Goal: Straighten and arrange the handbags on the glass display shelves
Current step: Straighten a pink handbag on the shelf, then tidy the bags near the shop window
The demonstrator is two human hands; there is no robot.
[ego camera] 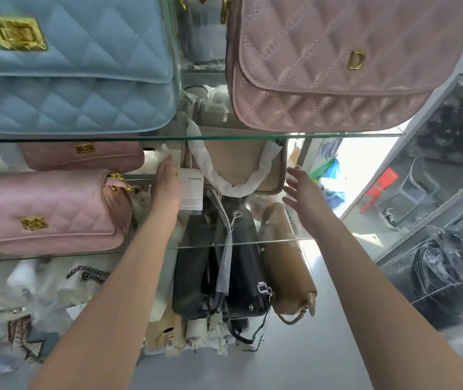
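A beige handbag (241,161) with a white-wrapped handle and a hanging paper tag (192,192) stands on the middle glass shelf (253,242). My left hand (167,184) lies flat against its left side, by the tag. My right hand (302,190) hovers just off its right side, fingers spread, holding nothing. On the top glass shelf (196,137) stand a blue quilted bag (72,66) and a dusty pink quilted bag (337,63). Two pink quilted bags (47,209) sit left on the middle shelf.
Below the middle shelf lie black bags (224,271), a tan bag (286,263) and wrapped stock with chains (86,274). A glass cabinet (436,192) with plastic-covered dark bags stands to the right. Grey floor shows between the shelves and the cabinet.
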